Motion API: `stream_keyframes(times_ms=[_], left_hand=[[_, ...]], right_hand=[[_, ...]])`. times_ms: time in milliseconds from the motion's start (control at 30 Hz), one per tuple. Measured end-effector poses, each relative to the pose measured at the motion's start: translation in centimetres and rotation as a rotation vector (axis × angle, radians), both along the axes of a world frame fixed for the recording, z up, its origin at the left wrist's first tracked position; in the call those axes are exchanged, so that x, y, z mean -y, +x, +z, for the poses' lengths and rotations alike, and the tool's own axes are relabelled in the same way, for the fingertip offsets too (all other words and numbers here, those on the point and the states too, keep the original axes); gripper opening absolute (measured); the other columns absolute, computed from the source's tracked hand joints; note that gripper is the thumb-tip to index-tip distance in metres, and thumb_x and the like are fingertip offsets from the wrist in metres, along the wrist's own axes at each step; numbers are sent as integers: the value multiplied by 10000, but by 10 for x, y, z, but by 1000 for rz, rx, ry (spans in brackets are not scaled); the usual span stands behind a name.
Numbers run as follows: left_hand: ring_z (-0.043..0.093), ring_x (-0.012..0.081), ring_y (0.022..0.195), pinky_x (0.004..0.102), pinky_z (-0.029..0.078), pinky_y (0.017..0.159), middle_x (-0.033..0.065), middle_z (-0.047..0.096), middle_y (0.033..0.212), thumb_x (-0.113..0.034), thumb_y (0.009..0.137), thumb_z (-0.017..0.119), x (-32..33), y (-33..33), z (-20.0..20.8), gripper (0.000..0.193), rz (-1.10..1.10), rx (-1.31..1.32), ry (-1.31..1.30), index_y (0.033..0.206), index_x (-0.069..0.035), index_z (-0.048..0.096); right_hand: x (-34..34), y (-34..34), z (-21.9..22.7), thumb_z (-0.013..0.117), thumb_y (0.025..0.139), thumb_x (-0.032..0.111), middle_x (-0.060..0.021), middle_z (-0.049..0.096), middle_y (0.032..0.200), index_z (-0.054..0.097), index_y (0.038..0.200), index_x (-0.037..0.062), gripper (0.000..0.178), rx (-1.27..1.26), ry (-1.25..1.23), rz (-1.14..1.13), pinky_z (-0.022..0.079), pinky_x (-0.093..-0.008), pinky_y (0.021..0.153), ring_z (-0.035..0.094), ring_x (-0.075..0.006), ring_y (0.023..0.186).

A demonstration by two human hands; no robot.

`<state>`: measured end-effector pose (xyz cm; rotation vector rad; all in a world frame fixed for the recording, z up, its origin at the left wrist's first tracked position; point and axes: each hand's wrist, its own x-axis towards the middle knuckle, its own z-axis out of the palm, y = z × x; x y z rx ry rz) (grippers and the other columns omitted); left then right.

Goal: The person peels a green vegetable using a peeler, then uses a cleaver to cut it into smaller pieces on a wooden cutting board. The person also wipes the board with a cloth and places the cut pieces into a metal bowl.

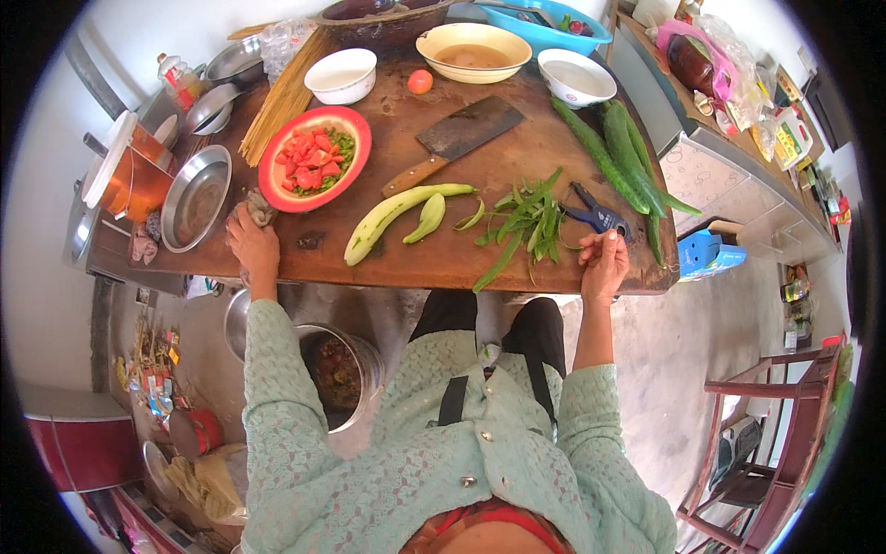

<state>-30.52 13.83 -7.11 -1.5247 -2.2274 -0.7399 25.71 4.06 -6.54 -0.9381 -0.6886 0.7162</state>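
Observation:
At the table's near left edge my left hand [253, 242] is closed on a crumpled grey-brown rag [259, 209], just below a red-rimmed plate [271, 175] of chopped tomato and green pieces. My right hand [604, 264] has its fingers bent at the near end of a dark blue peeler [598, 218], whose forked end points away. Left of the peeler lies a heap of green peelings [533, 220]. Between my hands are a long pale peeled cucumber [392, 218] and a shorter peeled piece [426, 219]. Unpeeled cucumbers [604, 157] lie beyond the peeler.
A wooden-handled cleaver [472, 126] lies mid-table, with a tomato [420, 82] behind it. White bowls [340, 78], a yellow basin [473, 37] and a blue basin [581, 42] stand at the back. A metal basin [195, 198] is left; a bucket [367, 369] stands below.

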Motion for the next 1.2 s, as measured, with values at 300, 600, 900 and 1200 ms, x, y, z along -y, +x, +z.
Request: stream_keyframes(times_ms=[300, 600, 900, 1200], left_hand=[[316, 435, 1347, 582, 271, 1068, 233, 299, 1492, -292, 803, 672, 43, 41, -1, 733, -23, -26, 161, 1442, -119, 356], [518, 364, 1122, 467, 391, 966, 188, 565, 1201, -206, 817, 673, 33, 126, 67, 392, -490, -2, 312, 1165, -50, 581], [660, 330, 843, 448, 512, 726, 145, 688, 881, -360, 809, 692, -49, 228, 98, 303, -823, -50, -414, 878, -65, 693], [668, 356, 857, 482, 518, 717, 175, 683, 883, -350, 679, 754, -85, 251, 81, 355, -764, -139, -578, 863, -56, 677]], right_hand=[[3, 0, 1, 533, 996, 276, -92, 649, 724, 555, 768, 79, 302, 13, -1, 2, 399, -216, 473, 489, -81, 518], [2, 0, 1, 537, 994, 290, -90, 648, 725, 540, 754, 75, 322, 46, -38, -2, 395, -218, 486, 483, -78, 522], [2, 2, -1, 537, 994, 278, -97, 648, 729, 545, 779, 76, 296, 57, -18, 7, 391, -216, 470, 485, -88, 501], [1, 0, -1, 532, 997, 259, -94, 648, 716, 531, 774, 88, 281, 21, -10, 5, 394, -217, 458, 495, -88, 496]])
